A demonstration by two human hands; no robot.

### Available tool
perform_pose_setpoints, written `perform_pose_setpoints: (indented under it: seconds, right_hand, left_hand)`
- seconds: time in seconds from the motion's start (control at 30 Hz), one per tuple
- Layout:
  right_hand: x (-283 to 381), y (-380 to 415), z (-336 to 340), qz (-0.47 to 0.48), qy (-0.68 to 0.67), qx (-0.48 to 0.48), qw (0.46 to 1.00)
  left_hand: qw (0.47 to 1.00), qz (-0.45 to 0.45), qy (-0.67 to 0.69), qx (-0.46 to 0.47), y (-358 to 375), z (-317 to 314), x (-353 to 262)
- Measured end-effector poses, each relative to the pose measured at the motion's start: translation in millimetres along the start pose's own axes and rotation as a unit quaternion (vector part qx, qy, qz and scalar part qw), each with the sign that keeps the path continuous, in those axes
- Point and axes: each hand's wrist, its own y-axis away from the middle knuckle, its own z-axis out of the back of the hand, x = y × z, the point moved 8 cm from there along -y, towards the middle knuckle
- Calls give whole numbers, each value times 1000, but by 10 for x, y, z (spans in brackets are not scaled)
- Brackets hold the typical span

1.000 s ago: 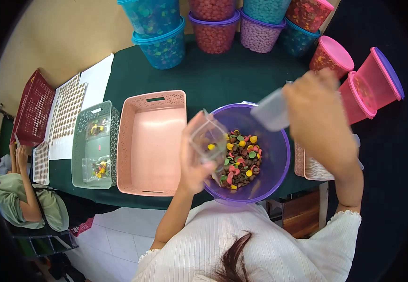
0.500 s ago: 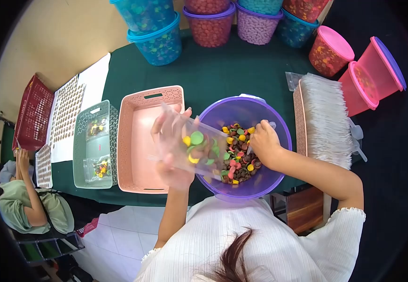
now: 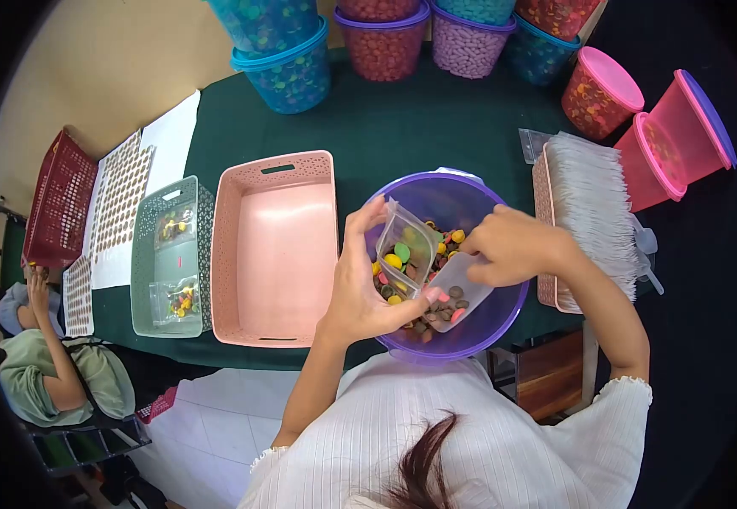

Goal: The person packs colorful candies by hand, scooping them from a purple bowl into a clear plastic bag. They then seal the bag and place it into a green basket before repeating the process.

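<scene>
My left hand (image 3: 353, 293) grips a clear plastic pouch (image 3: 412, 233) by its sides, its mouth spread open and some green and yellow candies showing inside. In my right hand (image 3: 517, 246) is a translucent scoop (image 3: 472, 290) loaded with brown and red button-shaped candies, its front edge close beside the pouch's mouth. Both hands are over a purple bucket (image 3: 504, 318), with multicoloured candies (image 3: 449, 242) lying in it. The fingertips of my right hand close round the scoop's handle, which is mostly hidden.
Left of the bucket stands a pink basket (image 3: 288, 246); beyond it, a green basket (image 3: 165, 293) holds filled pouches (image 3: 180, 301). On the right, flat bags (image 3: 589, 220) fill another basket. Lidded candy tubs (image 3: 288, 81) line the back. Another person (image 3: 54, 373) sits at far left.
The pouch has moved right and tilted, its mouth now facing the scoop. My right hand has lifted the scoop out of the candies with a load in it.
</scene>
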Motion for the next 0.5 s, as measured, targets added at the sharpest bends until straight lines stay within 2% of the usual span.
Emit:
perform_pose_setpoints:
  seconds: [0.03,0.1,0.13,0.2,0.23,0.3,0.43,0.5]
  right_hand:
    - [18,93,111,-1,1,-2,1000]
    - [0,297,453,-23,-19,-88,996]
    - [-9,380,549,-25,-18,-91,995]
    - [-67,552,843,-57,-19,-171,983]
    - [-34,596,919,-57,-17,-173,983]
    - [-2,723,1162,-116,100,-249,956]
    - [248,712,1278,-101,127,-289,944]
    - [312,666,1248,-93,193,-290,933]
  left_hand:
    - [1000,6,13,-17,-2,8,5]
    - [1000,-5,-10,-7,-7,15,-9]
    - [999,-13,-32,1,-15,11,-24]
    - [999,-21,-40,-14,-40,23,-73]
    - [998,-13,-60,-9,-44,15,-75]
    - [996,-3,-92,-12,-47,8,-99]
    - [992,-12,-127,-2,-46,-4,-119]
    - [993,-7,-121,-5,-40,0,-116]
